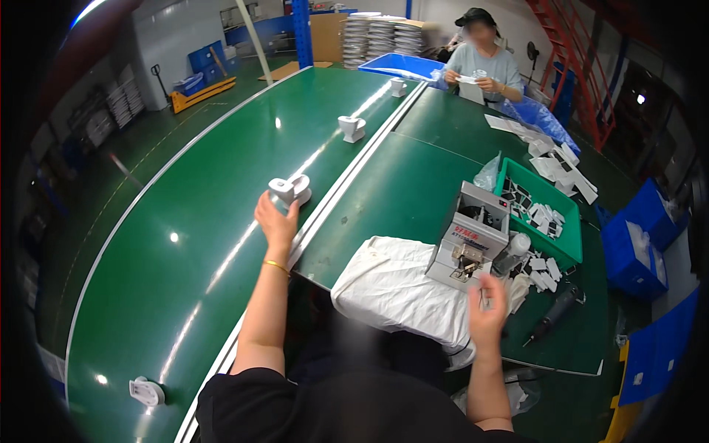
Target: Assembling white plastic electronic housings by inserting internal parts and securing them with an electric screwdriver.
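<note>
My left hand (276, 217) reaches over the green conveyor belt (185, 236), its fingers round a white toilet-shaped plastic piece (290, 189). Farther along the belt stand two more such pieces (352, 128). At the near left lies another white piece (147, 392) with a rounded outline. My right hand (488, 310) is at the front of a grey screw feeder machine (470, 236), fingers curled together; what they hold, if anything, is too small to make out. Left of that machine, a white cloth (388, 284) covers the near edge of the worktable (384, 192).
A green bin (572, 247) of small white and black parts stands behind loose white parts (543, 275) and a clear bottle (513, 251). A dark electric screwdriver (555, 314) lies at the right. Across the table, a co-worker (487, 70) handles a white piece near a blue bin (402, 65).
</note>
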### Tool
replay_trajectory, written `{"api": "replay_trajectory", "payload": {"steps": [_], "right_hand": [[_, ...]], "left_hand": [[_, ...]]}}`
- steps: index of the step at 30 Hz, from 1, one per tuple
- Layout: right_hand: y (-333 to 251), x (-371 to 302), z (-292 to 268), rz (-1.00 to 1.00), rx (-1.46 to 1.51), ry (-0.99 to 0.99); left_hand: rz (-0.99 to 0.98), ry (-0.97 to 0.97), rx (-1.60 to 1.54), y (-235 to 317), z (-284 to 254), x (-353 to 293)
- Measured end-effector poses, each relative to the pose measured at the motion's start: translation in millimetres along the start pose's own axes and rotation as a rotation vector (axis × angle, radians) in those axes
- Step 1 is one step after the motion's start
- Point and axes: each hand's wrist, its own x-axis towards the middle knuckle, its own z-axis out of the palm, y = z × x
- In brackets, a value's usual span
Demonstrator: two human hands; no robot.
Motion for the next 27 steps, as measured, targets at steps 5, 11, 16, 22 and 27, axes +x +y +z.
{"api": "replay_trajectory", "payload": {"steps": [5, 11, 16, 22, 27], "right_hand": [[-39.1, -37.0, 87.5, -0.227, 0.088, -0.353], [-30.8, -63.8, 122.5, -0.391, -0.259, -0.449], [-25.1, -64.8, 123.9, -0.427, -0.245, -0.459], [-23.1, -59.1, 124.5, -0.423, -0.173, -0.465], [-25.2, -61.1, 121.5, -0.434, -0.172, -0.472]], "left_hand": [[0.349, -0.343, -0.468, 103.6, -41.6, -80.5], [0.468, -0.746, -0.232, 130.2, -57.1, -130.2], [0.375, -0.545, -0.375, 103.8, -74.6, -131.2], [0.18, -0.368, 0.178, 11.3, -236.3, -103.0], [-0.492, -0.073, 1.301, -68.9, -423.8, -92.4]]}}
